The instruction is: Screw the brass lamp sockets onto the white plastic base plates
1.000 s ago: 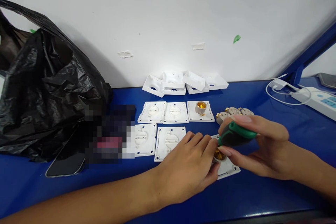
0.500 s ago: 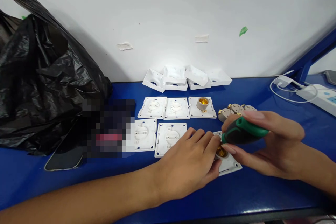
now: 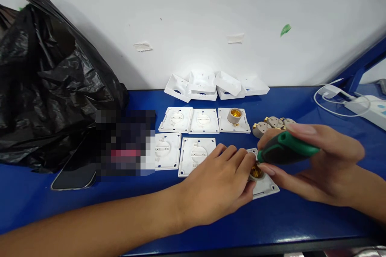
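Observation:
My left hand (image 3: 218, 184) is closed round the near side of a round lamp socket (image 3: 257, 172) with a brass-coloured inside, which sits on a white square plate (image 3: 267, 188). A green and black screwdriver (image 3: 285, 147) is gripped in my right hand (image 3: 319, 164), its handle tilted and its front end at the socket. The screwdriver's tip is hidden. Behind my left hand lies a white plate (image 3: 197, 153) with a round centre. Another plate (image 3: 233, 121), in the back row, bears an upright socket (image 3: 234, 115).
Several loose sockets (image 3: 273, 122) lie behind my right hand. White box covers (image 3: 202, 81) stand by the wall. A black plastic bag (image 3: 60, 76) and a phone (image 3: 74, 174) are at left, beside a blurred-out patch. A power strip (image 3: 369, 108) with white cable is at right.
My right hand has shifted slightly right with the screwdriver, whose handle lies a little farther from the socket. The whole view has moved slightly. My left hand keeps its hold.

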Action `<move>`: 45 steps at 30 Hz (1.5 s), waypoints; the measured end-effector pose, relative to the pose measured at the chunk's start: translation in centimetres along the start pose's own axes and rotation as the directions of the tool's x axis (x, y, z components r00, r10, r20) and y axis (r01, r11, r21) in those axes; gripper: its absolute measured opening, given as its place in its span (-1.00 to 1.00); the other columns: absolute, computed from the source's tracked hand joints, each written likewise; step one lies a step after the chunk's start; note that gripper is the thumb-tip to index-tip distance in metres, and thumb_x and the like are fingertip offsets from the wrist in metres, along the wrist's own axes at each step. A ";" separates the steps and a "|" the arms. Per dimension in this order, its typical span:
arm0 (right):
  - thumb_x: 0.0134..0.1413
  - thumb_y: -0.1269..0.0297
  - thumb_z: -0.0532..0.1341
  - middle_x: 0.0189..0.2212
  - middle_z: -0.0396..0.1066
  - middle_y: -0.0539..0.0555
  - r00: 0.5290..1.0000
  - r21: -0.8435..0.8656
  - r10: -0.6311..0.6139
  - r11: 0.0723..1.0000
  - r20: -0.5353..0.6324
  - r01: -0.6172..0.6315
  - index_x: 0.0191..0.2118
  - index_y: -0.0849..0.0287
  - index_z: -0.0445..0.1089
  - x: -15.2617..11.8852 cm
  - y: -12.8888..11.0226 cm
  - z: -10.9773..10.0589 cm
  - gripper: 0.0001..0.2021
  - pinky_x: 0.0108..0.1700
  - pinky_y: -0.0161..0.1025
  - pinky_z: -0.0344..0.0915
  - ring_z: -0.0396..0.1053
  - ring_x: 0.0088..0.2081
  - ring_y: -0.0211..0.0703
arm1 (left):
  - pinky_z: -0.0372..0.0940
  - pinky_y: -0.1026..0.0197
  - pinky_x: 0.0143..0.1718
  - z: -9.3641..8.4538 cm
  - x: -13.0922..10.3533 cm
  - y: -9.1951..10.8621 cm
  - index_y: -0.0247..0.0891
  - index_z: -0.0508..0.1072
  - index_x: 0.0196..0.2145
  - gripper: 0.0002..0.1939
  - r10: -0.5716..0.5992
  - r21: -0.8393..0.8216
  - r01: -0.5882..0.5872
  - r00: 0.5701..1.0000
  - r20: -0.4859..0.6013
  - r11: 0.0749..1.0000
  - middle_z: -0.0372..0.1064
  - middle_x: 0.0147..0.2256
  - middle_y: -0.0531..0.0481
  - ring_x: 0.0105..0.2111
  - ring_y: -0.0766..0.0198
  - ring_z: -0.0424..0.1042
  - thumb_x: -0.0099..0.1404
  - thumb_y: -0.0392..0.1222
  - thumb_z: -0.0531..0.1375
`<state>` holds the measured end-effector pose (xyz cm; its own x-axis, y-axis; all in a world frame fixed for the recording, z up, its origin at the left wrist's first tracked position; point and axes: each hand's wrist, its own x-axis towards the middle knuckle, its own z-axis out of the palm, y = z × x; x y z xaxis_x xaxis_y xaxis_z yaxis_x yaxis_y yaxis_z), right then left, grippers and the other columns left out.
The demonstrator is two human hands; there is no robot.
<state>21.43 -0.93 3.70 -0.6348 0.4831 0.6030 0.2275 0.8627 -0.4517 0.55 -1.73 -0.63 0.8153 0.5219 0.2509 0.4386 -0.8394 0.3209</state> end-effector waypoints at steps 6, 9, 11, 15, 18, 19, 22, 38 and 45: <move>0.20 0.58 0.28 -0.35 0.35 -0.08 1.000 -0.022 -0.002 1.000 0.013 0.002 0.51 -0.22 -0.21 0.3 0.0 -0.1 -0.04 -0.42 -0.22 0.36 0.35 -0.45 -0.18 | 0.33 -0.03 -0.09 0.1 0.0 -0.1 -0.28 0.33 -0.07 -0.86 0.006 0.014 -0.006 1.000 -0.010 1.000 0.46 -0.08 -0.15 -0.08 0.03 0.45 0.52 -0.17 0.08; 0.18 0.60 0.29 -0.35 0.37 -0.07 1.000 -0.019 0.000 1.000 0.008 0.001 0.51 -0.22 -0.20 0.2 -0.2 -0.2 -0.02 -0.41 -0.22 0.39 0.37 -0.43 -0.16 | 0.32 -0.01 -0.12 0.1 0.0 0.0 -0.27 0.34 -0.09 -0.86 0.007 0.032 -0.006 1.000 -0.010 0.999 0.46 -0.08 -0.15 -0.11 0.03 0.45 0.52 -0.16 0.08; 0.19 0.60 0.29 -0.35 0.37 -0.06 1.000 -0.019 -0.005 1.000 0.010 0.005 0.51 -0.18 -0.20 0.2 -0.3 -0.2 -0.03 -0.41 -0.21 0.40 0.37 -0.43 -0.16 | 0.31 -0.01 -0.13 0.1 0.0 0.0 -0.27 0.35 -0.09 -0.86 0.007 0.043 -0.007 1.000 -0.009 0.999 0.46 -0.08 -0.15 -0.12 0.03 0.45 0.52 -0.16 0.08; 0.21 0.56 0.29 -0.35 0.37 -0.06 1.000 -0.019 -0.008 1.000 0.002 0.009 0.51 -0.18 -0.19 0.3 -0.4 -0.3 -0.06 -0.42 -0.21 0.40 0.37 -0.43 -0.15 | 0.31 -0.02 -0.13 0.1 0.0 0.0 -0.27 0.35 -0.12 -0.86 0.011 0.053 -0.010 1.000 -0.023 0.999 0.46 -0.08 -0.14 -0.13 0.03 0.46 0.52 -0.15 0.09; 0.19 0.58 0.29 -0.35 0.37 -0.06 1.000 -0.019 0.002 1.000 0.005 -0.002 0.51 -0.20 -0.20 0.3 -0.3 -0.2 -0.04 -0.42 -0.21 0.40 0.38 -0.44 -0.15 | 0.31 -0.02 -0.13 0.2 0.0 0.0 -0.27 0.35 -0.13 -0.86 0.015 0.061 -0.013 0.999 -0.034 0.998 0.46 -0.09 -0.15 -0.14 0.03 0.46 0.52 -0.14 0.10; 0.19 0.58 0.29 -0.35 0.37 -0.07 1.000 -0.019 0.005 1.000 0.005 -0.005 0.51 -0.21 -0.20 0.3 -0.3 -0.2 -0.03 -0.42 -0.22 0.41 0.38 -0.44 -0.15 | 0.31 -0.02 -0.14 0.2 0.0 0.0 -0.27 0.35 -0.13 -0.85 0.018 0.067 -0.016 0.999 -0.036 0.998 0.47 -0.09 -0.15 -0.14 0.03 0.46 0.53 -0.14 0.09; 0.18 0.57 0.31 -0.34 0.37 -0.08 1.000 -0.014 -0.006 1.000 -0.002 0.006 0.51 -0.19 -0.18 0.3 -0.2 -0.2 -0.03 -0.41 -0.24 0.41 0.38 -0.43 -0.18 | 0.30 -0.01 -0.15 0.3 0.0 -0.1 -0.27 0.35 -0.14 -0.85 0.031 0.080 -0.028 0.999 -0.039 0.996 0.47 -0.09 -0.16 -0.15 0.03 0.46 0.53 -0.14 0.08; 0.21 0.55 0.25 -0.35 0.42 -0.07 0.999 -0.064 0.027 0.998 0.026 -0.026 0.40 0.03 0.13 0.3 -0.5 -0.4 -0.31 -0.40 -0.27 0.47 0.42 -0.44 -0.24 | 0.30 -0.04 -0.10 0.3 -0.1 -0.1 -0.32 0.35 -0.09 -0.83 0.040 0.078 -0.036 0.998 -0.049 0.996 0.46 -0.12 -0.15 -0.15 0.01 0.46 0.52 -0.14 0.10; 0.15 0.56 0.30 -0.40 0.42 -0.09 0.998 -0.065 0.032 0.998 0.053 -0.028 0.35 -0.02 0.16 0.6 -0.5 -0.7 -0.30 -0.49 -0.27 0.45 0.39 -0.49 -0.20 | 0.30 -0.05 -0.08 0.3 0.0 -0.1 -0.31 0.35 -0.08 -0.82 0.038 0.082 -0.034 0.998 -0.045 0.996 0.48 -0.08 -0.16 -0.14 0.00 0.46 0.53 -0.14 0.09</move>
<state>21.45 -0.97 4.71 -0.6655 0.5015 0.5528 0.2924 0.8566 -0.4251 0.57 -1.67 -0.92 0.8136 0.4958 0.3038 0.4397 -0.8665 0.2363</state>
